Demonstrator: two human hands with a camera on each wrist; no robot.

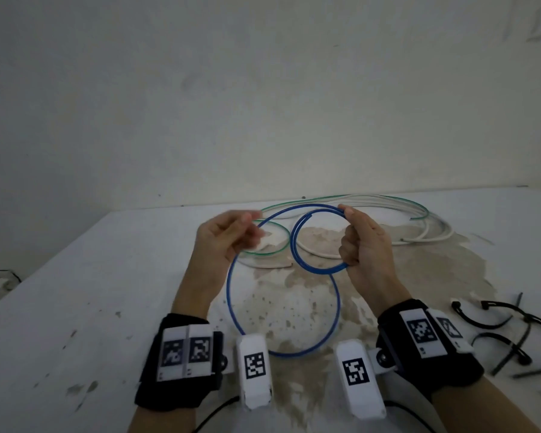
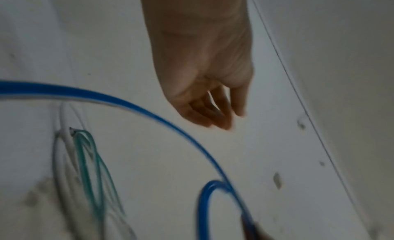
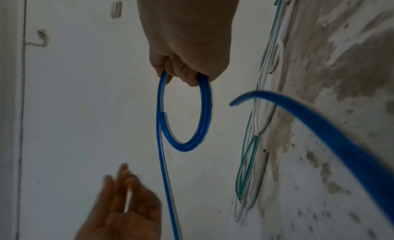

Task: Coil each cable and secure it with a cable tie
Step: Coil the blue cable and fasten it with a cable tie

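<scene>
Wrist bands (image 1: 419, 339) with black-and-white coded tags sit closest to the head camera, one on each forearm, with white camera housings (image 1: 253, 367) between them. Beyond them both hands are raised over the white counter (image 1: 75, 276), whose middle is stained brown. Right hand (image 1: 364, 242): its grip is clenched round a small double loop of the blue cable (image 1: 294, 242), thumb and forefinger pinching the top of the loop, the lower fingers curled round its bottom. From that loop the cable runs on into a much larger single loop that hangs down toward the wrists. Left hand (image 1: 224, 234): blurred in every view; its fingers are loosely bent beside the large loop's upper left, and the wrist views show them apart from the cable, so its grip is released.

On the counter behind the hands lie a green cable (image 1: 272, 242) and several white cables (image 1: 419, 235), loosely tangled. Black cable ties (image 1: 494, 326) lie scattered at the right, the outermost cut off by the picture's edge. One cut end of the blue cable shows in the right wrist view; the other I cannot make out.
</scene>
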